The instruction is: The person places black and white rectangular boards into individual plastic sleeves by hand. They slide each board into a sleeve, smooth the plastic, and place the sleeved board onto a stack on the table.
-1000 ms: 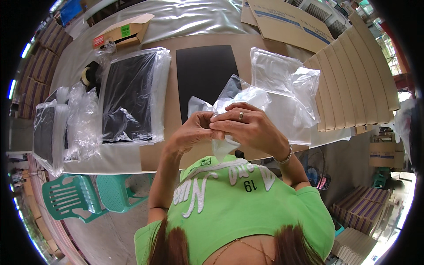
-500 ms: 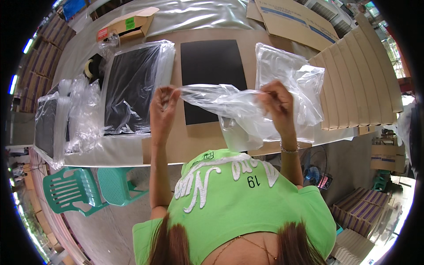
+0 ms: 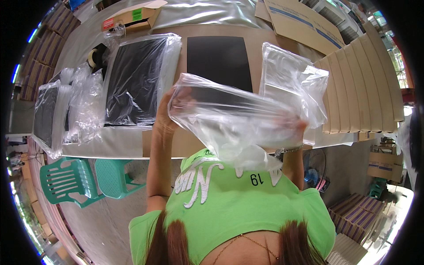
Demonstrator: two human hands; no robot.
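Observation:
A clear plastic bag [image 3: 234, 128] is stretched between my hands above the table's near edge, its lower part drooping in front of my green shirt. My left hand [image 3: 179, 104] grips the bag's left end, its curled fingers showing through the film. At the other end my right hand [image 3: 291, 126] holds the bag, partly behind the plastic and blurred. Beyond the bag lies a flat black sheet [image 3: 219, 59], its near part covered by the film. Left of it rests a stack of black sheets in clear plastic [image 3: 137, 79]. A pile of clear plastic bags [image 3: 293, 79] lies to the right.
Bundled plastic-wrapped pieces [image 3: 84, 110] and a tape roll [image 3: 92, 57] sit at the left. An open cardboard box [image 3: 141, 20] stands at the back. Folded cardboard [image 3: 362, 86] lines the right side. A green chair [image 3: 68, 181] and green stool [image 3: 115, 179] stand below the table's left edge.
The plastic bag has gone from bunched to spread wide, and it hangs nearer my body. My right hand has moved down and slightly right. My left hand has shifted slightly right.

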